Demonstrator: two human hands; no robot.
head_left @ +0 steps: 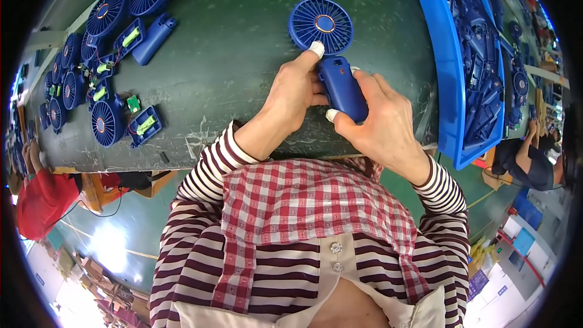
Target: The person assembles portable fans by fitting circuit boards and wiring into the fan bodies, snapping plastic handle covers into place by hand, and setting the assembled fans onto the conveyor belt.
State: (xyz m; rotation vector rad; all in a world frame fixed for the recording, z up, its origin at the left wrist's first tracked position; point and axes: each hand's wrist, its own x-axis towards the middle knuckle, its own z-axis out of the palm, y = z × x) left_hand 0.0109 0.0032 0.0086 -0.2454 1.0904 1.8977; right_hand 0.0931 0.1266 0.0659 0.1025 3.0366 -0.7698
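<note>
A small blue handheld fan lies between my hands on the green worktop, its round grille head (pixel 320 26) pointing away from me and its handle casing (pixel 344 88) toward me. My left hand (pixel 293 88) grips it from the left, the thumb at the joint between head and handle. From the right, my right hand (pixel 379 109) is closed around the lower handle, thumb near its bottom end. White covers sit on some fingertips. The underside of the handle and the fingers beneath it are hidden.
On the left of the worktop (pixel 225 36) lie several blue fans (pixel 106 123) with opened handles showing green cells (pixel 146 124), and a loose handle cover (pixel 154 39). A blue bin (pixel 452 103) full of blue casing parts stands at right. People sit at both sides.
</note>
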